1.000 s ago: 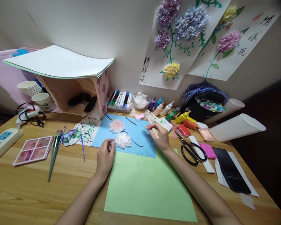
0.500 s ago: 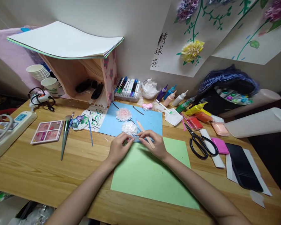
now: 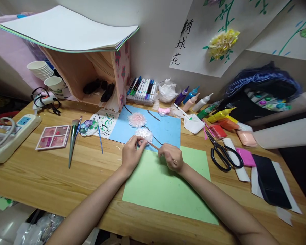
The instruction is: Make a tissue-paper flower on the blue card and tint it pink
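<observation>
My right hand (image 3: pixel 171 157) is closed around a flat wooden craft stick (image 3: pixel 153 145), one end of which reaches to my left fingertips. My left hand (image 3: pixel 132 151) is pinched, thumb against fingers; what lies between them is too small to make out. Just beyond those fingers a fluffy white flower (image 3: pixel 144 133) sits on blue paper (image 3: pixel 168 131), beside a fluffy pink flower (image 3: pixel 137 119). Dark curved stem lines cross the blue paper. Under my right hand lies a light green sheet (image 3: pixel 168 190), meeting the blue paper's front edge.
Black-handled scissors (image 3: pixel 223 154) and a dark phone (image 3: pixel 270 180) lie at right. Behind stand a marker box (image 3: pixel 142 90) and several paint bottles (image 3: pixel 191 98). At left are a makeup brush (image 3: pixel 72 143), a thin blue brush (image 3: pixel 100 140), a palette (image 3: pixel 53 137) and a power strip (image 3: pixel 12 139).
My right hand has turned into a fist-like grip on the stick, which now points at my left fingertips. The small bluish piece between my hands no longer shows. The view has shifted slightly.
</observation>
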Demonstrator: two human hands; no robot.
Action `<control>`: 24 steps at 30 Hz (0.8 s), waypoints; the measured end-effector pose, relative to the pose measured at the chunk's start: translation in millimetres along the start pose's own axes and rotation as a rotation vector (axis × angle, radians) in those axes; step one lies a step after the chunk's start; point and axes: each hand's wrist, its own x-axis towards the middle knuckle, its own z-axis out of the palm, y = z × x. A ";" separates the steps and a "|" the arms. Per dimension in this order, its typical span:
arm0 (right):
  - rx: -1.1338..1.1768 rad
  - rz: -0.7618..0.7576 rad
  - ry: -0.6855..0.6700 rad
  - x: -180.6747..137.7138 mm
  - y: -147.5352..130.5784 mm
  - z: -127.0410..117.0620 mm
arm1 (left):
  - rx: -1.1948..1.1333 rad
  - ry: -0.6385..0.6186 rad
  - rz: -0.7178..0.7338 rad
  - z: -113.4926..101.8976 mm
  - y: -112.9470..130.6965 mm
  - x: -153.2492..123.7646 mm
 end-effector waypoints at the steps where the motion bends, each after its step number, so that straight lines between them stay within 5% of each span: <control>1: -0.003 -0.005 -0.009 -0.3 0.4 0.1 | -0.006 0.007 -0.006 -0.1 -0.1 0.1; 24: -0.129 0.043 -0.105 17.1 4.9 5.6 | 0.134 0.095 -0.061 -8.9 -7.6 1.2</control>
